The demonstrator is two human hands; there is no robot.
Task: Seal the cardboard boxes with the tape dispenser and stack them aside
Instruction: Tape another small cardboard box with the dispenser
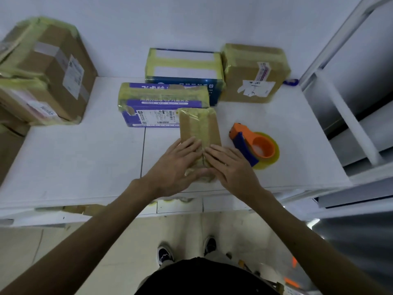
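At centre frame, on the tabletop (74, 156), a small taped box (198, 126) lies with left hand (178, 162) and right hand (229, 167) pressed flat on its near end, each grip spread, fingers straight. Just right sits the tape dispenser (253, 145). Behind stand a purple box (161, 99), a blue box (185, 67) and a brown box (253, 79); stacked boxes (49, 67) fill the upper left.

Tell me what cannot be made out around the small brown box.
Head view:
Near end of the small brown cardboard box: covered by left hand and right hand.
Label print on the purple carton: blurred, too small.
The brown boxes at left: cut off by frame edge.
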